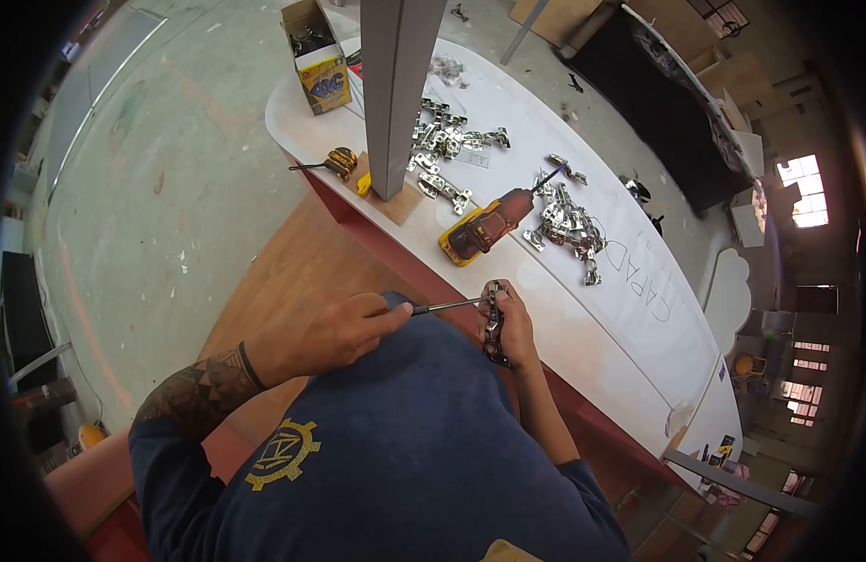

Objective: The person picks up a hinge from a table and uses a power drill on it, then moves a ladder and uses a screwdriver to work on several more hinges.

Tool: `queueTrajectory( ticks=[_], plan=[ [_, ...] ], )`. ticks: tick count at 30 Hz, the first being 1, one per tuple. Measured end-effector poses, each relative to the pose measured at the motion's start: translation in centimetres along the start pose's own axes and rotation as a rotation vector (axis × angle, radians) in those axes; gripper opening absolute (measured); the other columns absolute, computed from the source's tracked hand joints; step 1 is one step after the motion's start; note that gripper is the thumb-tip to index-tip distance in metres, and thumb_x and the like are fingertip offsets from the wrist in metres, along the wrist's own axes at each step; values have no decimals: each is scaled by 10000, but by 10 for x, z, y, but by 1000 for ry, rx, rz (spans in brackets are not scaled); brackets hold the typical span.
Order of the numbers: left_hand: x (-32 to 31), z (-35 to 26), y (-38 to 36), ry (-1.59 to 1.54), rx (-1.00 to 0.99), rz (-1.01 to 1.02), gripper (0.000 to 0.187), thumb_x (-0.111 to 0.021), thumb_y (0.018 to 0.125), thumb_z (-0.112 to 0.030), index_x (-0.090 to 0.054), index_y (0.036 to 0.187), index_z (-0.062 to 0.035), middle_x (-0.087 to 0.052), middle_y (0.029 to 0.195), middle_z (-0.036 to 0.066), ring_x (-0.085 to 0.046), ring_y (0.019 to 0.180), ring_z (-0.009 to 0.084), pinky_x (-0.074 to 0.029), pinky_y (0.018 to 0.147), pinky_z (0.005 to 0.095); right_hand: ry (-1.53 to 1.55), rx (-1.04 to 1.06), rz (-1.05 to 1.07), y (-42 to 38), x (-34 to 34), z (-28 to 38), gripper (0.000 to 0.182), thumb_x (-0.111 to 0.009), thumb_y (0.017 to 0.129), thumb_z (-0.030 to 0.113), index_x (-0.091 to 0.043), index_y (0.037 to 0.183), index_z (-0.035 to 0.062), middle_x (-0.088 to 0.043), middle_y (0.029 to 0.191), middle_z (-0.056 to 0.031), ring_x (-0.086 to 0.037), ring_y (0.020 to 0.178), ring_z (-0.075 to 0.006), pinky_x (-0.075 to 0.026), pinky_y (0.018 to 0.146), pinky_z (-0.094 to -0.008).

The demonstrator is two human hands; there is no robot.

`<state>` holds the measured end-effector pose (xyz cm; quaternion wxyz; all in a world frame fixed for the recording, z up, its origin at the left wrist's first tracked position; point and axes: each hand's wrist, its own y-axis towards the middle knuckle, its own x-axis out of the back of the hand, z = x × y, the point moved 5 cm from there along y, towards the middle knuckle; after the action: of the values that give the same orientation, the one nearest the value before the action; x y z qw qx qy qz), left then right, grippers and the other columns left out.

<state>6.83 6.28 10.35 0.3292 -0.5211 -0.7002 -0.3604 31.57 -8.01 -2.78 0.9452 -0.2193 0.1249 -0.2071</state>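
Observation:
My left hand (344, 328) is closed round the dark handle of a screwdriver (447, 305), its steel shaft pointing right. The shaft's tip meets a shiny metal cabinet hinge (494, 323), which my right hand (515, 328) grips upright in front of my chest. Fingers partly cover both ends of the hinge. Just beyond my hands, a yellow and black cordless drill (484, 228) lies on the white tabletop (583, 328). Loose hinges are piled behind it, one heap (569, 225) to the right and another (442, 140) to the left.
A grey post (396, 94) rises by the table's near edge. Left of it are a tape measure (340, 163) and a yellow box (322, 80) with dark contents. Handwriting marks the white surface on the right. A grey bar (733, 480) juts out at the lower right.

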Motion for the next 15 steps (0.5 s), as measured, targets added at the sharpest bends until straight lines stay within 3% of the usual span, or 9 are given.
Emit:
queueTrajectory(
  ticks=[2,4,5,7,8,10,11,13,15],
  plan=[
    [5,-5,0,43,-30,-10,504,-766,890,-79,-685,1387,-106,-744,1033,105,-717,766,213,-574,693,338,0,5,3,0,1,1,313,-398,1090,339,-537,1150,66,-554,775,-45,-544,481,-109,-413,377,-240],
    [8,1,0,-331,244,79,448,-723,976,-183,-650,1405,-80,-713,1056,91,-667,745,174,-561,656,309,-51,60,10,4,0,5,319,-396,1091,338,-535,1164,60,-551,781,-42,-549,507,-108,-417,412,-237],
    [14,-1,3,-325,243,80,448,-723,976,-183,-650,1405,-80,-713,1056,91,-667,745,174,-561,656,309,-47,65,11,3,0,6,319,-396,1091,338,-535,1164,60,-551,781,-42,-549,507,-108,-417,412,-237],
    [-2,10,-6,-1461,975,106,443,-653,1046,-288,-632,1437,-81,-707,1008,50,-636,726,102,-550,629,285,-55,95,79,-2,-6,15,346,-419,1092,375,-539,1178,61,-551,792,-38,-552,529,-104,-421,436,-234],
    [-2,13,-7,-1453,977,97,443,-653,1046,-288,-632,1437,-81,-707,1008,50,-636,726,102,-550,629,285,-52,101,88,-6,-7,17,346,-419,1092,375,-539,1178,61,-551,792,-38,-552,529,-104,-421,436,-234],
    [-14,19,-17,-1461,1009,312,420,-576,1084,-273,-669,1416,-32,-726,955,35,-598,674,62,-512,611,236,-83,85,99,-10,-10,18,374,-446,1090,423,-541,1203,79,-559,806,-40,-554,536,-108,-414,421,-247],
    [-13,21,-17,-1243,861,352,408,-607,1070,-257,-681,1422,-66,-729,895,31,-621,715,73,-533,629,269,-107,80,82,-11,-11,14,378,-453,1089,436,-540,1211,89,-564,811,-40,-559,541,-109,-417,415,-255],
    [-28,31,-24,-777,465,177,402,-634,1045,-229,-686,1427,-117,-754,899,70,-701,768,162,-571,655,351,-149,39,21,-11,-12,2,379,-456,1089,448,-537,1232,106,-570,814,-38,-565,540,-116,-424,404,-269],
    [-14,19,-24,-360,257,60,416,-645,1004,-217,-677,1411,-137,-743,885,150,-750,827,302,-592,724,451,-104,-63,-7,-7,-14,-4,352,-444,1091,438,-546,1219,126,-563,797,-31,-558,532,-121,-436,412,-273]
  ],
)
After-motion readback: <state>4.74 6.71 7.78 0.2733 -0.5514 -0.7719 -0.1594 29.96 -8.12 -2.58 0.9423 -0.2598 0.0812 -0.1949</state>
